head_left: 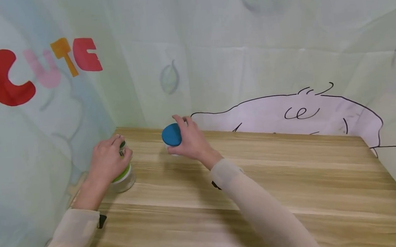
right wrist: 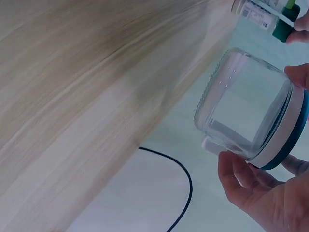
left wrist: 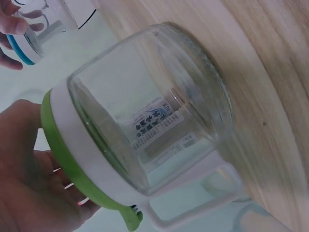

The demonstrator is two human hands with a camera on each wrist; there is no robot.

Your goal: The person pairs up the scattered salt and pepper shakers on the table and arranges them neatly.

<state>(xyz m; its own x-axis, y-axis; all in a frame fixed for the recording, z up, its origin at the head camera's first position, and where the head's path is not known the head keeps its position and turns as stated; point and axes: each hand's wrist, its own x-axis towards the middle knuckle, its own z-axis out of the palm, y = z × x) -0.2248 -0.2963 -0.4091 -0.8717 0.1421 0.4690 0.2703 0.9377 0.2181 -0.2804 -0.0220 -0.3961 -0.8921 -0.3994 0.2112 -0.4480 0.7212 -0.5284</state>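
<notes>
My left hand (head_left: 106, 159) pinches the dark green cap of a small labelled bottle (right wrist: 257, 15) at the left of the table. Close in front of that bottle stands a clear glass jar (left wrist: 130, 106) with a green and white lid and a white handle; the bottle's label shows through its glass. To the right, near the back edge, my right hand (head_left: 193, 141) grips a second clear jar (right wrist: 244, 99) with a blue lid (head_left: 171, 135). Thumb and fingers lie on opposite sides of it, around the lid. Its glass looks empty.
The wood-grain table (head_left: 257, 180) meets a printed curtain (head_left: 214, 61) at the back and left. Red, pink and orange letters (head_left: 8, 79) hang on the left side. A white cut-out drawing (head_left: 287, 113) rises behind the back edge.
</notes>
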